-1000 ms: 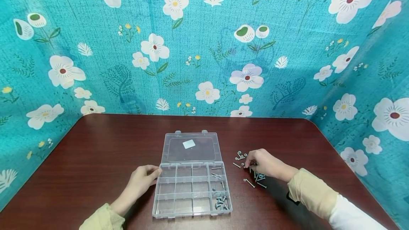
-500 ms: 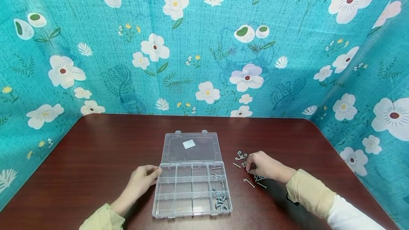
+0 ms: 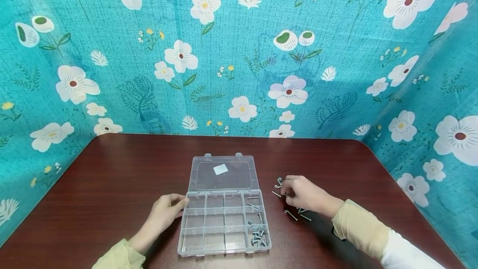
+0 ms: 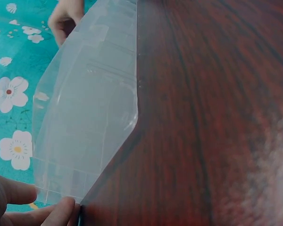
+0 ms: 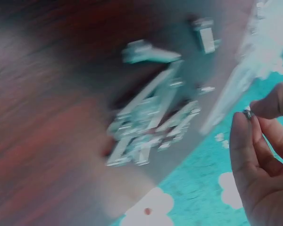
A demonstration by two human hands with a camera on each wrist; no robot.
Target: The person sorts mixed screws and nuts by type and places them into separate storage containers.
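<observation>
Since half a second ago, the right hand [image 3: 303,193] shifts a little nearer the box [image 3: 224,252], while the left hand and the box keep their places. One small metal piece [image 5: 246,113] sits pinched between the right thumb and fingers, too small to identify. The left hand [image 3: 167,211] grips the box's left edge, thumb on one side and fingers on the other.

One box lies on the bench [image 3: 130,177] between the two hands, its one lid [image 3: 224,182] folded open on the far side, with two latches [image 3: 239,154] and one white label [image 3: 220,169]. It has twelve compartments, four across and three deep. The three in the right column hold bolts [image 3: 258,238]: about three in the far one, two in the middle, a heap too overlapped to count in the near one. Around the right hand lie at least four loose bolts [image 3: 291,215] and about three nuts [image 3: 279,179], others partly hidden by it. One blue flowered cloth [image 3: 224,61] hangs behind the bench.
</observation>
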